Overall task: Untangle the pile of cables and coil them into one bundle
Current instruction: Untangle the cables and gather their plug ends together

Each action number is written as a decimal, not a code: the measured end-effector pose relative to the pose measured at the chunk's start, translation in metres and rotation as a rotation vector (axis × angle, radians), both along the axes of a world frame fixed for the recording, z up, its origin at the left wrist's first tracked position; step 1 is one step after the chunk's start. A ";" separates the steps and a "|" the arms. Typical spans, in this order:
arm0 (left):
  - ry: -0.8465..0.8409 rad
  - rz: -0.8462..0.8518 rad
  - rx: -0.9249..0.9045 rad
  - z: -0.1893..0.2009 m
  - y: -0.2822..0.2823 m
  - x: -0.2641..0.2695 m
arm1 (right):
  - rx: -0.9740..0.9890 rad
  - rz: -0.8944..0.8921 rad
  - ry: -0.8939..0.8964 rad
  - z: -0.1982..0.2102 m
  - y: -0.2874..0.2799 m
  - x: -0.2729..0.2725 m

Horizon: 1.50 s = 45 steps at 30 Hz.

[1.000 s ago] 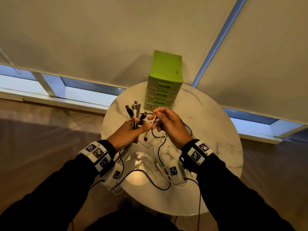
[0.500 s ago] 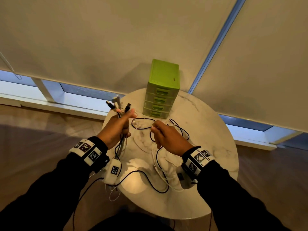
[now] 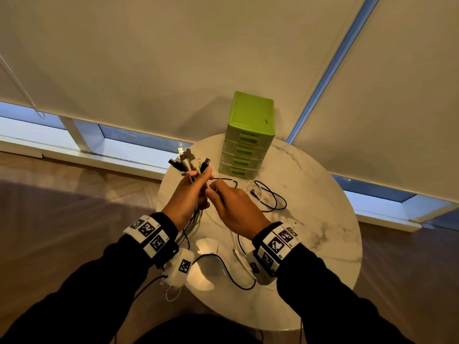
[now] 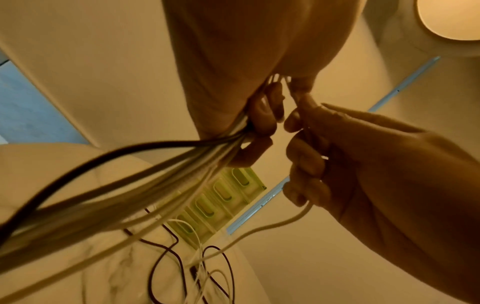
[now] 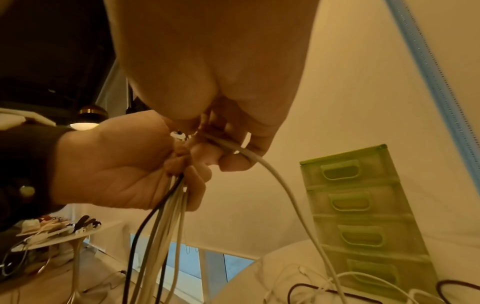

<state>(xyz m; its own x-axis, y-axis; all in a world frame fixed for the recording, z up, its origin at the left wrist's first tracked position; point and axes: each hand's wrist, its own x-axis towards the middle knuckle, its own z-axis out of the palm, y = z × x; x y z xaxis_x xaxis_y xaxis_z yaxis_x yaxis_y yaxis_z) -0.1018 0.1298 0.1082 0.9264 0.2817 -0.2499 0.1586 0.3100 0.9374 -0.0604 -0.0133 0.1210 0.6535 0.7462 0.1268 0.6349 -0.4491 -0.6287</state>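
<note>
My left hand grips a bunch of white and black cables, raised above the round marble table. Their plug ends stick up past the fist. The strands hang down from the fist in the left wrist view. My right hand is pressed against the left and pinches one white cable at the fist; that cable trails down to the table. A loose black cable and more white cable lie on the tabletop.
A green four-drawer box stands at the table's far edge against the roller blind. Low windows run behind the table. A second small table with clutter shows at the left in the right wrist view. Wood floor surrounds the table.
Half a second ago my hands were apart, the right one low over the table. Now the right hand has come up to the left fist with a white cable.
</note>
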 end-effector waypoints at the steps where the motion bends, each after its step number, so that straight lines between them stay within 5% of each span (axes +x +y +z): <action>1: -0.014 0.012 0.024 0.000 0.001 0.000 | -0.018 -0.007 -0.004 -0.002 -0.001 0.001; 9: -0.077 0.151 0.218 0.014 0.022 0.010 | -0.060 0.067 0.400 -0.035 -0.024 -0.010; 13: -0.183 0.279 -0.062 0.033 0.050 0.024 | -0.124 0.045 0.502 -0.075 -0.049 -0.003; 19: -0.258 0.187 -0.024 0.050 0.062 0.028 | -0.260 -0.135 0.171 -0.094 -0.082 0.043; 25: -0.171 0.085 0.173 0.029 0.020 0.034 | 0.044 -0.489 0.034 -0.038 -0.056 0.087; 30: -0.056 0.018 0.217 0.014 -0.014 0.044 | 0.138 -0.242 -0.088 0.003 -0.016 0.061; 33: -0.049 0.035 0.049 0.021 -0.020 0.051 | 0.069 -0.110 -0.099 0.001 -0.005 0.052; 39: -0.201 0.160 -0.224 0.041 -0.011 0.062 | 0.071 0.073 0.343 -0.011 -0.025 0.048; 45: -0.279 0.179 -0.277 0.063 0.025 0.060 | -0.187 0.092 0.439 -0.070 -0.083 0.053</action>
